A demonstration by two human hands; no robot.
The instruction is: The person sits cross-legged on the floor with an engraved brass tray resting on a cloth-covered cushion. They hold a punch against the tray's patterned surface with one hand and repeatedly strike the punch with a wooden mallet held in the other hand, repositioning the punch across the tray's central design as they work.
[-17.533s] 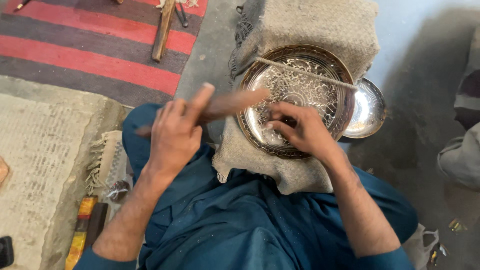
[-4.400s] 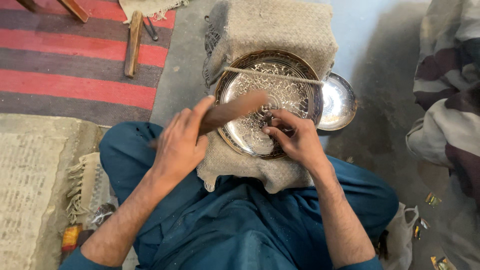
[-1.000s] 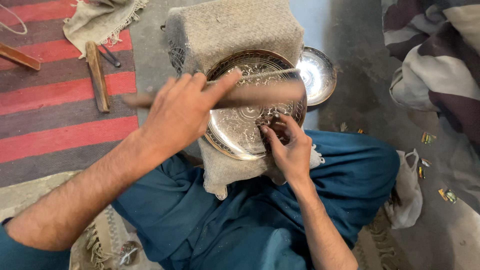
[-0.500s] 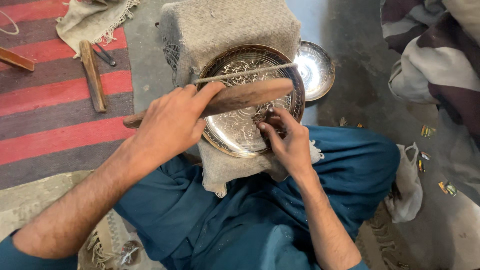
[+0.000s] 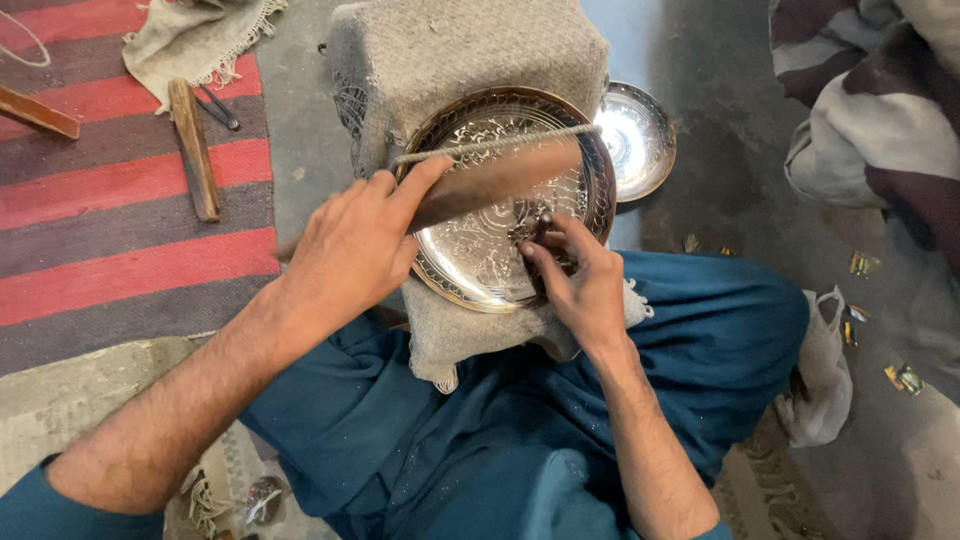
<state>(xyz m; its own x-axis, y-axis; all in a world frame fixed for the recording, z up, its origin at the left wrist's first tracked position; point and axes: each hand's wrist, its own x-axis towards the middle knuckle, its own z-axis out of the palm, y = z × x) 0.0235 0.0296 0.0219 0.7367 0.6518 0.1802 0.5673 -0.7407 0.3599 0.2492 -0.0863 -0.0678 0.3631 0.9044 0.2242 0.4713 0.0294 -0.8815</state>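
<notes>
On cloth-covered block point(image 5: 470, 50): engraved metal plate point(image 5: 480, 255). Left hand point(image 5: 350, 250) closed round wooden mallet point(image 5: 490, 180), raised over plate; right hand point(image 5: 575, 280) pinches small punch point(image 5: 543, 225) upright on plate.

Person wears a loose teal-blue garment point(image 5: 480, 440) covering lap and legs, cloth creased, no visible pattern. Sleeve point(image 5: 60, 505) of the same teal ends near the elbow. Both forearms bare. Left hand point(image 5: 350, 250) and right hand point(image 5: 580, 285) ungloved; rings apparently none, view blurred.
</notes>
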